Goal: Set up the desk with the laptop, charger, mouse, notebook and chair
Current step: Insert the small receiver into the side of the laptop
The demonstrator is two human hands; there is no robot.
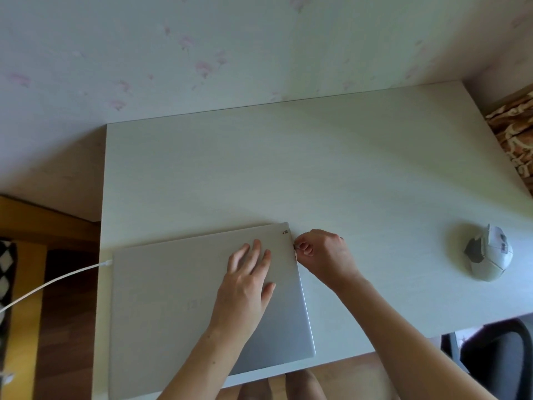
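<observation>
Left hand (pixel 248 280) lies flat, fingers spread, on the closed silver laptop (pixel 178 307) at the desk's (pixel 346 174) front-left corner. Right hand (pixel 324 251) pinches a small dark plug (pixel 296 247) at the laptop's right edge. White cable (pixel 49 282) enters its left edge; mouse (pixel 489 252) sits near the desk's right edge.

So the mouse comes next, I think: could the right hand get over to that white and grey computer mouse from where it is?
Probably yes. The right hand is at the closed silver laptop's right edge, and only bare white desk lies between it and the white and grey computer mouse.
</observation>
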